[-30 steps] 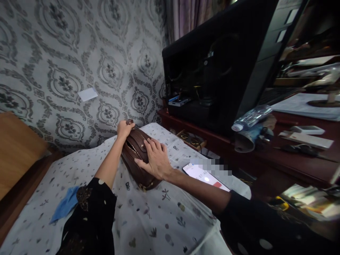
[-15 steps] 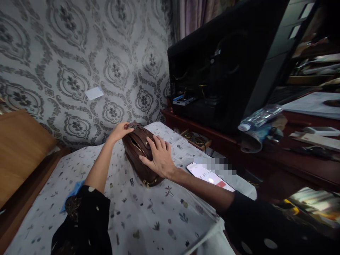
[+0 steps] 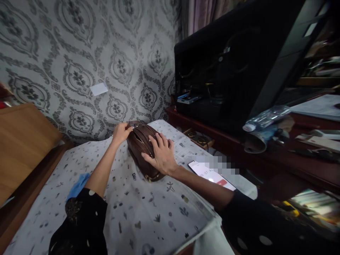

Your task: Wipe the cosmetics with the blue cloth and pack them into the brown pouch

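A brown leather bag (image 3: 140, 147) lies on a white printed cloth (image 3: 148, 219), with a toothed zipper line running along its upper left side. The zipper seam gapes a little. At the bag's far end, my left hand (image 3: 121, 134) is closed in a pinch near the top of this seam; the fingertips hide exactly which part they hold. My right hand (image 3: 162, 154) rests on the bag's right side, fingers spread apart and thumb stretched toward the zipper. Gold-coloured metal fittings show at the bag's near end.
A lit phone (image 3: 209, 175) lies right of the bag. Beyond it stand a dark red desk (image 3: 233, 136), a large black screen (image 3: 225, 71) and a clear plastic bottle (image 3: 265, 118). A wooden board (image 3: 29, 138) and blue cloth (image 3: 78, 186) are at left.
The view has swung slightly left, so the surroundings sit farther right. My left fingers look more curled at the bag's far end. My right hand stays spread on the bag.
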Demonstrator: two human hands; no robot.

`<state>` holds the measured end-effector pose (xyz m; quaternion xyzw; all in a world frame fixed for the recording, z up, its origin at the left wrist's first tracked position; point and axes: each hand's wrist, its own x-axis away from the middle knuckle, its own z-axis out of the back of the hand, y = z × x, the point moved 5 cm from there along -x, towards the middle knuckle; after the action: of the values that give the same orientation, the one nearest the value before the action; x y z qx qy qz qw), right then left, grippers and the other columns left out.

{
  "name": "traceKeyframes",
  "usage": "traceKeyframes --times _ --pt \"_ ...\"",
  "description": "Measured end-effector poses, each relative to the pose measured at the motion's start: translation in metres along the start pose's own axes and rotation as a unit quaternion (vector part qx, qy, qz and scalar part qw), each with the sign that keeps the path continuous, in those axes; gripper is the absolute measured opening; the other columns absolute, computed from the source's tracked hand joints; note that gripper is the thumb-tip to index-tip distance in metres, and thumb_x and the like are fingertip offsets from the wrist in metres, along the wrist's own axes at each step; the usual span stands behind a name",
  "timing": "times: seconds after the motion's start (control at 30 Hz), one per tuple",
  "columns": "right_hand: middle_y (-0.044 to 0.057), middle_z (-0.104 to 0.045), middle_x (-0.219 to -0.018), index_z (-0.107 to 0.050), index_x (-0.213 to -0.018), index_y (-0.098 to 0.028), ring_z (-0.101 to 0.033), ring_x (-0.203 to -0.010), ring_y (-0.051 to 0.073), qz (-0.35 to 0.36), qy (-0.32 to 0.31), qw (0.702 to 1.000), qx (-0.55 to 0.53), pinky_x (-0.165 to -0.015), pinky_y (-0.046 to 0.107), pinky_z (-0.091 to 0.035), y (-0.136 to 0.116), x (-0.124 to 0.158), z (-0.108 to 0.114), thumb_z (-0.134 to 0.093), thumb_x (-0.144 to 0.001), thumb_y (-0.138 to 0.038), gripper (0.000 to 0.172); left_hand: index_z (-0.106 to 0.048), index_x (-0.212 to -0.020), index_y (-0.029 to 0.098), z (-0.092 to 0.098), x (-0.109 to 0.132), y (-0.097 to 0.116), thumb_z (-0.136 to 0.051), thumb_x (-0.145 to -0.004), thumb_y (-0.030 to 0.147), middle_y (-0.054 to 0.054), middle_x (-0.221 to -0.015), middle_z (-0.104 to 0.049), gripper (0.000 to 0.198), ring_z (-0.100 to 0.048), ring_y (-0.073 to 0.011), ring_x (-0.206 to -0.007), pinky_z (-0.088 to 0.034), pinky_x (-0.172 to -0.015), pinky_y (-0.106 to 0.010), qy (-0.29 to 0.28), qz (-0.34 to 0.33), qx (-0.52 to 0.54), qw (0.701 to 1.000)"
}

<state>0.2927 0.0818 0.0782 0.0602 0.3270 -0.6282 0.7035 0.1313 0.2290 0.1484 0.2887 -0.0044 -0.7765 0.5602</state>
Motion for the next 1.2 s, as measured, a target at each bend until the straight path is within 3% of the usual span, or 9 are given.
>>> traceKeyframes --times 0.27,0.4,0.5,0.67,0.83,1.2 --pt "0.021 -0.042 -0.154 -0.046 -0.146 -0.017 -0.028 -0.145 0.037 0.004 0.015 1.000 -0.010 -0.113 0.061 -0.021 0.001 0.000 -0.002 -0.051 -0.089 -0.062 0.073 -0.060 -0.065 0.018 0.004 0.014 0.016 -0.056 -0.081 0.035 0.000 -0.063 -0.057 0.023 -0.055 -0.0178 -0.068 -0.037 -0.062 -0.027 -0.032 -0.025 0.004 0.999" --pt "0.023 -0.041 -0.154 -0.044 -0.147 -0.014 -0.029 -0.146 0.037 0.006 0.028 0.999 -0.014 -0.114 0.060 -0.022 0.002 0.001 -0.003 -0.051 -0.088 -0.065 0.078 -0.065 -0.080 0.020 0.003 0.007 0.028 -0.061 -0.079 0.030 -0.002 -0.076 -0.066 0.012 -0.059 -0.0204 -0.076 -0.039 -0.068 -0.028 -0.031 -0.020 -0.018 0.999" --pt "0.026 -0.038 -0.155 -0.040 -0.148 -0.008 -0.029 -0.146 0.037 -0.008 0.048 0.999 -0.011 -0.115 0.059 -0.021 0.004 0.007 -0.004 -0.051 -0.087 -0.068 0.087 -0.067 -0.091 0.020 -0.007 -0.005 0.038 -0.063 -0.080 0.034 -0.004 -0.085 -0.069 0.019 -0.061 -0.0214 -0.080 -0.042 -0.071 -0.029 -0.035 -0.010 0.009 0.999" --pt "0.025 -0.038 -0.155 -0.043 -0.145 -0.005 -0.030 -0.146 0.038 -0.009 0.064 0.998 0.002 -0.116 0.058 -0.021 0.003 0.018 -0.005 -0.053 -0.087 -0.066 0.085 -0.069 -0.077 0.020 -0.028 -0.023 0.050 -0.063 -0.082 0.040 -0.005 -0.079 -0.070 0.021 -0.063 -0.0227 -0.080 -0.042 -0.070 -0.029 -0.035 0.017 0.018 0.999" --pt "0.024 -0.043 -0.153 -0.046 -0.144 -0.005 -0.031 -0.145 0.036 -0.018 0.067 0.998 0.005 -0.117 0.056 -0.021 0.000 0.020 -0.005 -0.052 -0.088 -0.063 0.081 -0.069 -0.073 0.019 -0.034 -0.031 0.051 -0.062 -0.082 0.038 -0.007 -0.075 -0.070 0.021 -0.064 -0.0234 -0.080 -0.041 -0.067 -0.029 -0.005 0.047 0.011 0.999" --pt "0.022 -0.051 -0.147 -0.048 -0.142 -0.005 -0.034 -0.143 0.035 -0.017 0.123 0.992 -0.024 -0.119 0.056 -0.015 -0.001 0.022 -0.011 -0.054 -0.087 -0.057 0.076 -0.068 -0.067 0.016 -0.026 -0.007 0.069 -0.058 -0.085 0.036 -0.003 -0.067 -0.065 0.029 -0.060 -0.0196 -0.071 -0.042 -0.065 -0.028 -0.037 -0.029 0.053 0.997"
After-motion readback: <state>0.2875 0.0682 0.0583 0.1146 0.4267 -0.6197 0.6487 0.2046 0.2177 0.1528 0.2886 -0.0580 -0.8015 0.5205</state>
